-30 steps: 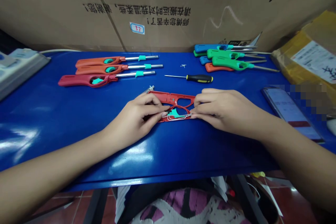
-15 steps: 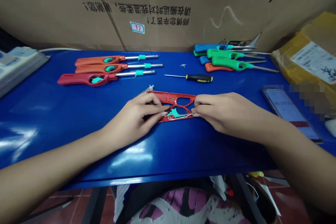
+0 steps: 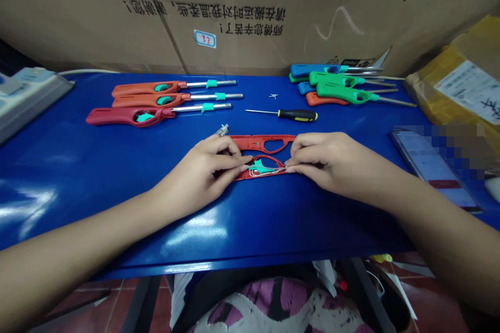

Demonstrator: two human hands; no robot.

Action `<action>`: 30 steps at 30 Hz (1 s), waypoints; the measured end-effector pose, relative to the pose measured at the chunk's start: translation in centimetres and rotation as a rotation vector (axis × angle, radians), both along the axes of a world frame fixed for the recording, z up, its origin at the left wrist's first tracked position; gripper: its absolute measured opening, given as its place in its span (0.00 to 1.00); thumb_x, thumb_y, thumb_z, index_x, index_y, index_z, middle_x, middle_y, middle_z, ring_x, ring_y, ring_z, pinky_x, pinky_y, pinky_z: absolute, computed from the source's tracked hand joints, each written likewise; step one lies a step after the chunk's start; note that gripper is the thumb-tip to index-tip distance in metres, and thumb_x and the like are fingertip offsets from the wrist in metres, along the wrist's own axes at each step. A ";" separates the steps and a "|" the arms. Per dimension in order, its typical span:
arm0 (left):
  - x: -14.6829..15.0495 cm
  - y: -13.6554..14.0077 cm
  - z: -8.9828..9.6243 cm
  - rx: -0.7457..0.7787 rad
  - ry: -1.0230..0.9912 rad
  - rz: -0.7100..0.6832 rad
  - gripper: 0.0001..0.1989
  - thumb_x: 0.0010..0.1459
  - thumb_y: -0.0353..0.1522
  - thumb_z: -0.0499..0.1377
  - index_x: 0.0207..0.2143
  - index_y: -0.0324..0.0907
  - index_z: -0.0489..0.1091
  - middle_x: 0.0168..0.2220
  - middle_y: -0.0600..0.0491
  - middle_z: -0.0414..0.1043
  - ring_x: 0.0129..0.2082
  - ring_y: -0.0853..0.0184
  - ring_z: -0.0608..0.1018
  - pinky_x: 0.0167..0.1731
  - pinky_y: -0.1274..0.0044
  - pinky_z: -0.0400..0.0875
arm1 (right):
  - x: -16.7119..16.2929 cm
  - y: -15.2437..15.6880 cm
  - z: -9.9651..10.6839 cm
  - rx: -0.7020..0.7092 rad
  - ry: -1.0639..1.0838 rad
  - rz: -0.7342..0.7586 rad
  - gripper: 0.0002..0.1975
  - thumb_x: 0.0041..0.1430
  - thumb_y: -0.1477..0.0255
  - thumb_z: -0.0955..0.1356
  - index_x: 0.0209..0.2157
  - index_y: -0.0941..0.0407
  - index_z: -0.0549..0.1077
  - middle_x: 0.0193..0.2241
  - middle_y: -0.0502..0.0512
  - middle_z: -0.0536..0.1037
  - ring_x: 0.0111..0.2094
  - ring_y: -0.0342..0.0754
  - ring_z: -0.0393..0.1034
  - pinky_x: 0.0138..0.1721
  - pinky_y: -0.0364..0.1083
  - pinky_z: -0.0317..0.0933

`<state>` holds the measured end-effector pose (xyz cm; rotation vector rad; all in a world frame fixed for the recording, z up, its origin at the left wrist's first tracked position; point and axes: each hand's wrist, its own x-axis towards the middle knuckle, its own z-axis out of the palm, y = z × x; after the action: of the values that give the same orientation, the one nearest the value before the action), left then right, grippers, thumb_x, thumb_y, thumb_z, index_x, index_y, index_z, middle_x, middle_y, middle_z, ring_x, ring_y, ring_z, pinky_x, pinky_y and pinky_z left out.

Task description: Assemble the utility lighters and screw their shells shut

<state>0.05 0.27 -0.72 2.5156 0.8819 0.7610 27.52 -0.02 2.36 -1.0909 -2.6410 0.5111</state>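
Note:
Two red lighter casing halves lie one behind the other on the blue table. In the nearer casing half (image 3: 275, 175) sit a teal trigger (image 3: 259, 167) and thin pale wires. My left hand (image 3: 211, 166) pinches at the left end of this half; its fingers hide what they press. My right hand (image 3: 316, 161) has its fingertips closed at the right end, where a thin grey tube or wire meets them. The farther casing half (image 3: 250, 142) lies just behind, with its right end by my right fingers. A small clear and metal part (image 3: 222, 130) shows behind my left hand.
Three orange and red lighters (image 3: 144, 101) lie at the back left. A black and yellow screwdriver (image 3: 299, 115) and small white screws (image 3: 273, 96) lie at the centre back. More lighters (image 3: 344, 83) are piled back right, near a phone (image 3: 433, 166). A large carton (image 3: 242, 52) stands behind.
The farther casing half has shifted slightly right and now lies a little apart from the nearer one. Both hands stay nearly in place at the nearer half.

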 end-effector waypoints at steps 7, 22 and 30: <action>-0.2 -0.1 0.1 0.024 0.049 0.019 0.12 0.68 0.30 0.57 0.48 0.42 0.79 0.39 0.49 0.75 0.40 0.64 0.76 0.45 0.69 0.71 | 0.0 -0.5 0.6 0.039 0.039 -0.057 0.10 0.66 0.76 0.66 0.32 0.57 0.78 0.34 0.55 0.79 0.34 0.46 0.72 0.37 0.46 0.64; 0.0 -0.1 -0.4 0.028 0.047 0.008 0.11 0.69 0.29 0.56 0.44 0.43 0.80 0.38 0.51 0.75 0.38 0.66 0.76 0.49 0.69 0.68 | -0.6 0.8 -0.8 -0.465 0.193 -0.276 0.08 0.59 0.72 0.72 0.27 0.56 0.72 0.16 0.42 0.66 0.17 0.36 0.57 0.17 0.38 0.50; 0.0 -0.4 0.1 0.061 0.074 0.063 0.13 0.68 0.32 0.58 0.51 0.43 0.78 0.44 0.49 0.80 0.44 0.62 0.78 0.48 0.68 0.69 | -0.8 0.4 -0.5 -0.206 0.205 -0.105 0.04 0.61 0.71 0.71 0.37 0.56 0.76 0.28 0.47 0.70 0.23 0.37 0.59 0.25 0.40 0.55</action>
<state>0.03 -0.10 -0.58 2.5948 0.9808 0.7285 26.75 0.42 1.84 -1.1594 -2.3807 0.8391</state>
